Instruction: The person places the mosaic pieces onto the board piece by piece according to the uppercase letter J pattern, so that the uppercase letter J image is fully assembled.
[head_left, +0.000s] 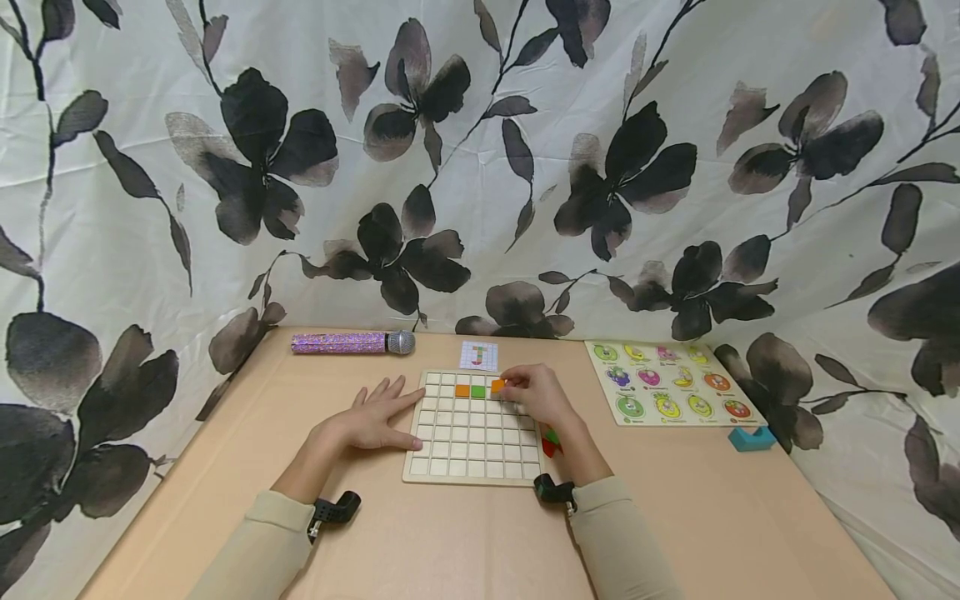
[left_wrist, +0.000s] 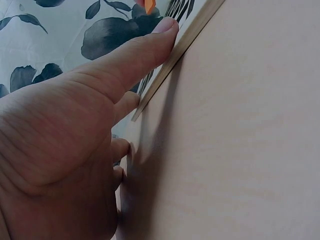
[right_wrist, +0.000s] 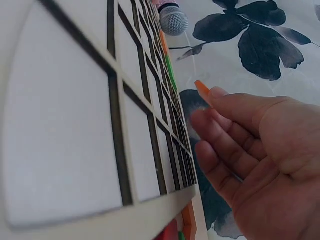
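Observation:
A wooden grid board (head_left: 480,454) lies on the table, its squares edged by raised lines. In its upper rows sit an orange tile (head_left: 462,391) and, beside it, a green tile (head_left: 478,392). My right hand (head_left: 542,398) pinches another orange tile (right_wrist: 202,89) between thumb and fingertips, held just over the board's upper right part. Fingers spread, my left hand (head_left: 367,421) rests at the board's left edge. In the left wrist view its thumb (left_wrist: 155,44) lies over the board's rim, and the other fingers reach down along the side.
Behind the board lies a small pattern card (head_left: 487,357). Red and green pieces (head_left: 551,443) are partly hidden by the right wrist. A glittery microphone (head_left: 341,343) lies back left; a fruit picture sheet (head_left: 651,421) and a blue block (head_left: 752,439) are at right.

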